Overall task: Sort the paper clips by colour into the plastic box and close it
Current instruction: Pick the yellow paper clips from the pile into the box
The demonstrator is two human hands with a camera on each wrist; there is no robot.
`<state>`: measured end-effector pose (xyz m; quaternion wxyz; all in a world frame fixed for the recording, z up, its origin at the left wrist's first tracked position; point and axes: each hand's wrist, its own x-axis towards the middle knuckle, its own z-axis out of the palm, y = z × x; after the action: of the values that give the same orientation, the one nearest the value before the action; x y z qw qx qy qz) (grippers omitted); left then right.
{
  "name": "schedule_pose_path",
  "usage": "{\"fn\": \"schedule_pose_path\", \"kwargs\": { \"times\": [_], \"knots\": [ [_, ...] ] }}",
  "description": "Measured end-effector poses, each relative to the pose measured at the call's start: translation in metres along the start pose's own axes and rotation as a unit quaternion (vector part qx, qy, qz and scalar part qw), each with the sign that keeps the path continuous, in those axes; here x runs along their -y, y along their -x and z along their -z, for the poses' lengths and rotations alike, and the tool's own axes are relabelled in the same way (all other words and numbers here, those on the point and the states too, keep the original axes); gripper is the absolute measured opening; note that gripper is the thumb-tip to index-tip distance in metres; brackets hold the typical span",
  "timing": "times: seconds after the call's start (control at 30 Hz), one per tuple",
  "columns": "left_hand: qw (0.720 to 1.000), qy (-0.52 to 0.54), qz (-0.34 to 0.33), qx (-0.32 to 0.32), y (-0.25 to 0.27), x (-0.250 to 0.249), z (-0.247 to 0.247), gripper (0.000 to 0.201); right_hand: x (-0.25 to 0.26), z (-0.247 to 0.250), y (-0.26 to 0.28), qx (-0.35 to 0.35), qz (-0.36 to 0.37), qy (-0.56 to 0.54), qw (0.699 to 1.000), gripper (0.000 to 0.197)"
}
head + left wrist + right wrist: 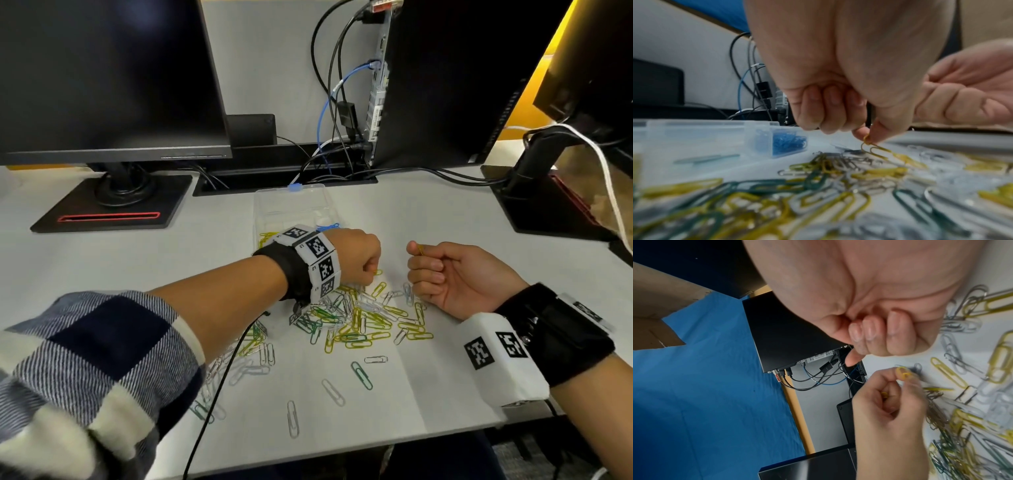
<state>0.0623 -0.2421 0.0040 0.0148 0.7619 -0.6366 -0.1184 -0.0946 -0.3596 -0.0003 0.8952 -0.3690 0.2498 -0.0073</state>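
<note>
A pile of yellow, green and silver paper clips [359,318] lies on white paper in the middle of the desk. The clear plastic box [291,205] stands open behind it, with blue clips [789,142] in one compartment and yellow clips [269,236] in another. My left hand [371,272] is curled over the pile's far edge and pinches one yellow clip [867,138] between thumb and forefinger. My right hand [416,251] lies palm up beside it, fingers curled, holding a yellow clip [420,250] under the thumb.
A monitor on a black stand [113,202] is at the back left. A computer tower [438,85] with hanging cables [329,144] is behind the box. Another stand [548,202] is at the back right. Loose clips [332,392] lie scattered toward the desk's front edge.
</note>
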Motion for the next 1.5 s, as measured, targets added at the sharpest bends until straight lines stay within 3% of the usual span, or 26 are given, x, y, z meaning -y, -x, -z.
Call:
{"fn": "schedule_pose_path", "kwargs": {
  "times": [0.17, 0.2, 0.23, 0.27, 0.33, 0.37, 0.43, 0.53, 0.63, 0.73, 0.8, 0.9, 0.97, 1.03, 1.1, 1.17, 1.2, 1.3, 1.33, 1.37, 1.5],
  "knots": [
    [0.986, 0.155, 0.05, -0.041, 0.006, 0.005, 0.014, 0.014, 0.0, -0.002, 0.0, 0.01, -0.002, -0.004, 1.0, 0.003],
    [0.975, 0.208, 0.071, -0.042, 0.008, 0.006, 0.017, 0.016, -0.001, -0.001, -0.001, 0.005, -0.001, -0.002, 1.0, 0.011],
    [0.953, 0.287, 0.09, -0.036, 0.009, 0.007, 0.018, 0.02, -0.001, 0.001, -0.002, 0.0, -0.004, -0.001, 1.0, 0.02],
    [0.914, 0.39, 0.111, -0.022, 0.01, 0.007, 0.019, 0.025, -0.001, 0.001, -0.003, -0.005, -0.005, -0.004, 1.0, 0.025],
    [0.807, 0.571, 0.153, 0.007, 0.015, 0.006, 0.018, 0.031, -0.002, 0.001, -0.005, -0.008, -0.006, -0.005, 1.0, 0.029],
    [0.761, 0.628, 0.159, 0.016, 0.017, 0.008, 0.017, 0.029, -0.002, 0.0, -0.005, -0.004, -0.005, -0.007, 1.0, 0.026],
    [0.697, 0.702, 0.144, 0.036, 0.021, 0.01, 0.015, 0.017, -0.003, -0.002, -0.006, 0.017, -0.007, -0.017, 1.0, 0.012],
    [0.628, 0.768, 0.116, 0.043, 0.027, 0.012, 0.014, 0.004, -0.004, -0.002, -0.007, 0.038, -0.002, -0.027, 0.999, 0.021],
    [0.566, 0.816, 0.11, 0.044, 0.032, 0.012, 0.011, 0.002, -0.003, -0.005, -0.006, -0.001, 0.007, 0.005, 1.0, 0.006],
    [0.536, 0.834, 0.126, 0.03, 0.03, 0.014, 0.01, 0.018, -0.002, -0.006, -0.005, -0.023, 0.007, 0.025, 0.999, 0.015],
    [0.554, 0.82, 0.146, 0.023, 0.027, 0.016, 0.009, 0.039, -0.002, -0.007, -0.003, -0.039, 0.016, 0.059, 0.997, 0.022],
    [0.628, 0.758, 0.173, 0.012, 0.023, 0.011, 0.008, 0.038, -0.001, -0.004, -0.001, -0.069, 0.061, 0.113, 0.989, 0.025],
    [0.709, 0.679, 0.191, -0.004, 0.023, -0.001, 0.011, 0.028, 0.002, -0.001, 0.002, -0.091, 0.08, 0.132, 0.984, 0.023],
    [0.81, 0.548, 0.208, -0.005, 0.022, -0.013, 0.015, 0.027, 0.007, 0.003, 0.007, -0.114, 0.081, 0.168, 0.976, 0.023],
    [0.892, 0.405, 0.2, -0.002, 0.017, -0.021, 0.016, 0.029, 0.011, 0.004, 0.014, -0.143, 0.07, 0.237, 0.958, 0.024],
    [0.95, 0.257, 0.177, 0.021, 0.014, -0.026, 0.013, 0.034, 0.013, 0.002, 0.022, -0.188, 0.056, 0.349, 0.916, 0.026],
    [0.97, 0.176, 0.166, 0.031, 0.013, -0.03, 0.01, 0.036, 0.012, 0.0, 0.028, -0.211, 0.05, 0.431, 0.876, 0.026],
    [0.985, 0.023, 0.172, 0.006, 0.013, -0.034, 0.001, 0.046, 0.002, -0.005, 0.036, -0.225, 0.045, 0.662, 0.714, 0.04],
    [0.987, -0.019, 0.162, -0.002, 0.013, -0.035, -0.001, 0.046, -0.003, -0.007, 0.036, -0.222, 0.043, 0.697, 0.681, 0.045],
    [0.987, -0.042, 0.152, -0.006, 0.012, -0.035, -0.004, 0.047, -0.007, -0.008, 0.035, -0.221, 0.04, 0.712, 0.665, 0.047],
    [0.992, -0.03, 0.122, -0.011, 0.009, -0.032, -0.009, 0.04, -0.019, -0.01, 0.028, -0.224, 0.027, 0.727, 0.649, 0.031]
  ]
}}
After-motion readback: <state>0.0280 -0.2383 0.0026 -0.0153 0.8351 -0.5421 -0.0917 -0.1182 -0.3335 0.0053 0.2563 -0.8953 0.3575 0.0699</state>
